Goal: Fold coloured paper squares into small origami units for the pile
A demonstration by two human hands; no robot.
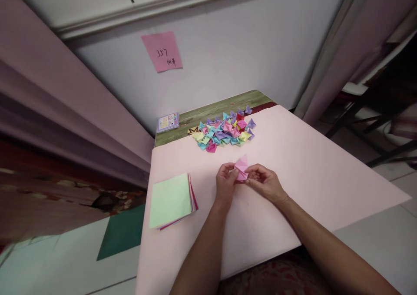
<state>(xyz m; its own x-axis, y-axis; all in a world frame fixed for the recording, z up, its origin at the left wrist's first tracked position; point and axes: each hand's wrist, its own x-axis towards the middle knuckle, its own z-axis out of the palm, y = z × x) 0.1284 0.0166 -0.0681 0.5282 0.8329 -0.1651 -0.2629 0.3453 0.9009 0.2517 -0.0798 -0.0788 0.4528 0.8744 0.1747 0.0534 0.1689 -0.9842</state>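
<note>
A small pink folded origami paper [241,167] is held between my two hands, above the pink table cover. My left hand [225,180] pinches its left side, the thumb lying over the front. At its right edge, my right hand [265,182] grips the paper with thumb and fingertips. The paper comes to a point at the top and shows layered folds lower down. Beyond my hands lies a heap of small folded origami pieces [223,132] in blue, purple, pink, yellow and red. Left of my hands rests a stack of square paper sheets [171,200], light green on top.
The pink cover [293,156] spreads over the table and hangs past its right side. A purple-edged packet [168,122] sits at the back left corner. Behind the table is a white wall with a pink note [162,51]. Curtains [81,95] hang on both sides.
</note>
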